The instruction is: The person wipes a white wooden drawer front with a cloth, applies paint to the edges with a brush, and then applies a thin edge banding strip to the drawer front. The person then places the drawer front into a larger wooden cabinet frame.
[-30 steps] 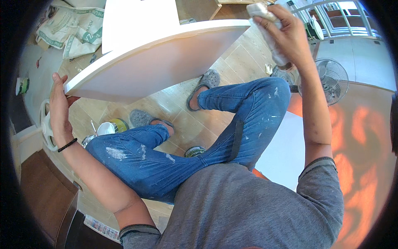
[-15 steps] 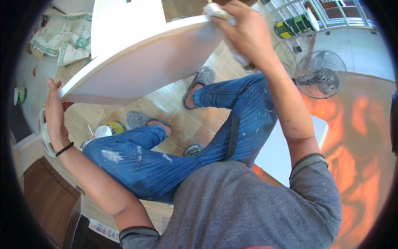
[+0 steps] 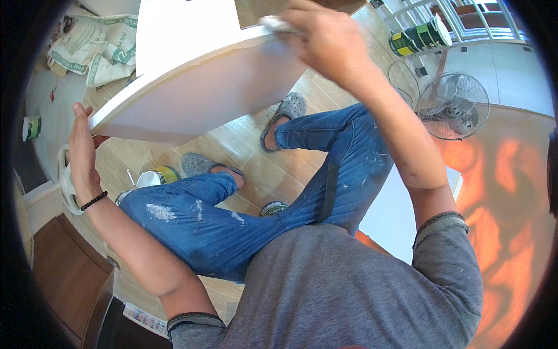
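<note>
A white board (image 3: 192,104) is tilted up on edge in front of me, its long pale edge running from the lower left to the upper right. At its left end my left hand (image 3: 83,154) grips the corner, with some fingertips hidden behind the board. My right hand (image 3: 332,43), slightly smeared by motion, is closed on a white rag (image 3: 279,24) at the board's upper right edge. Only a bit of the rag shows past the fingers.
Beyond the board lies another white panel (image 3: 186,35). Paint tins (image 3: 167,174) stand by my feet. To the right are a fan (image 3: 453,107), a green-yellow bucket (image 3: 419,38) and a white panel (image 3: 389,215). Printed sacks (image 3: 96,49) lie far left.
My right hand has slid left along the board's edge with the rag. The left hand keeps its hold on the board's end; the whole view has shifted slightly.
</note>
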### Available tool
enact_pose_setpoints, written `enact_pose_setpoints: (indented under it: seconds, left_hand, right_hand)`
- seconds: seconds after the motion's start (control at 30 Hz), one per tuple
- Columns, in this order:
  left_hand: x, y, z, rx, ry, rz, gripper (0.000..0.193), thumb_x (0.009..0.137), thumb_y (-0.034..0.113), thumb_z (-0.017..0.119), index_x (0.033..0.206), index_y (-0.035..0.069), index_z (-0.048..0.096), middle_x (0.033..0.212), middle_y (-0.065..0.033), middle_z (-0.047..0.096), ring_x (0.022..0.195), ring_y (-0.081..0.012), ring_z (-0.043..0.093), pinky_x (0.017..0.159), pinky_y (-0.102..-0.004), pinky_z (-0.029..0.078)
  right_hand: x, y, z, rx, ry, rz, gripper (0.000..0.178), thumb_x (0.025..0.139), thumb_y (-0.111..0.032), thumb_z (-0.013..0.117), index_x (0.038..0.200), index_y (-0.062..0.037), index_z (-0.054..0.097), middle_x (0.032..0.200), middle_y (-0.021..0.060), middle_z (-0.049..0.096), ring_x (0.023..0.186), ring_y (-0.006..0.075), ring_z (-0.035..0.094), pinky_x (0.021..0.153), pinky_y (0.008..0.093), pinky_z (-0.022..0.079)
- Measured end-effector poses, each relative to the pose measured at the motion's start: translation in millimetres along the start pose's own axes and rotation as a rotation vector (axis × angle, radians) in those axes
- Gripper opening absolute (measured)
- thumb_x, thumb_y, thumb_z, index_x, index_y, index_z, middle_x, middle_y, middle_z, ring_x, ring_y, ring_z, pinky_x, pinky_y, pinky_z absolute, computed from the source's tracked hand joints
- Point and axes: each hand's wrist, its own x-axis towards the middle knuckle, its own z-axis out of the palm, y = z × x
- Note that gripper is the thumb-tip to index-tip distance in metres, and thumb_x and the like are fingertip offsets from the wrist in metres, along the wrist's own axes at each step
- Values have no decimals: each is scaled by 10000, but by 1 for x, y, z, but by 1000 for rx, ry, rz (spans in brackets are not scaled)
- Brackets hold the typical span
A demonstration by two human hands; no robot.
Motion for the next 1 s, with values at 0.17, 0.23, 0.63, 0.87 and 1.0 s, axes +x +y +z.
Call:
enact_pose_setpoints:
  seconds: [0.17,0.23,0.63,0.87,1.0]
  left_hand:
    - [4,-10,-2,12,52,48,921,1010,746,394,1470,-41,527,1436,-201,582,1079,-242,669,980,-357,523]
    - [1,-8,-2,7,50,42,924,1011,745,391,1470,-45,525,1433,-204,583,1093,-243,665,979,-354,523]
    - [6,-11,-4,11,49,22,916,1019,735,382,1472,-48,521,1455,-198,569,1178,-249,634,1002,-357,514]
    - [6,-6,-1,-14,3,-23,881,1027,717,390,1473,-31,529,1438,-183,586,1115,-238,653,992,-351,515]
    - [5,-8,0,8,69,44,880,1027,714,394,1456,-40,543,1414,-187,603,1082,-248,667,996,-350,514]
  right_hand:
    - [12,-19,7,28,-46,-77,128,856,-128,660,935,-47,721,982,96,691,831,347,712,712,451,575]
    - [6,-4,-8,34,-109,-29,130,873,-126,647,949,-38,706,1012,109,676,857,363,702,738,451,570]
    - [17,-18,4,-1,-124,-136,116,848,-79,623,925,-47,704,1002,94,673,827,320,718,692,442,570]
    - [6,5,-15,-54,-147,-111,102,871,-109,628,903,-67,715,977,96,658,825,316,707,701,450,561]
    - [20,-22,5,11,-147,-157,89,872,-114,620,870,-58,689,981,94,658,834,317,707,705,445,561]
